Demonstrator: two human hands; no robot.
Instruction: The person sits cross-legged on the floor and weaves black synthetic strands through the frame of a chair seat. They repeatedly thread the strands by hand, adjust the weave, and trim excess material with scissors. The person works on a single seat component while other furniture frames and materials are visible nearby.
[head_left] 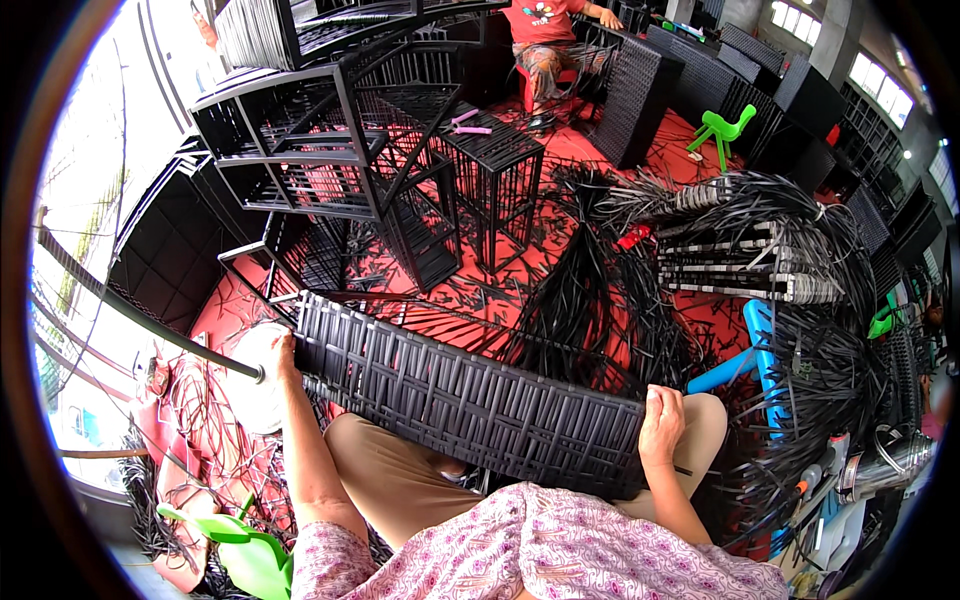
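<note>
Across my lap lies a long black woven wicker panel, its flat strips crossing in a tight weave. It slants, the left end farther away and the right end closer to me. My left hand is closed at the panel's left end, its fingers partly hidden. At the right end, my right hand has its fingers curled over the edge. Beyond the panel, loose black strips hang and spread in a thick bundle.
Bare black furniture frames are stacked at the far left. A blue stand and stacked part-woven pieces are at the right. Green stools stand about, and a person in a red shirt sits beyond. Strip scraps litter the red floor.
</note>
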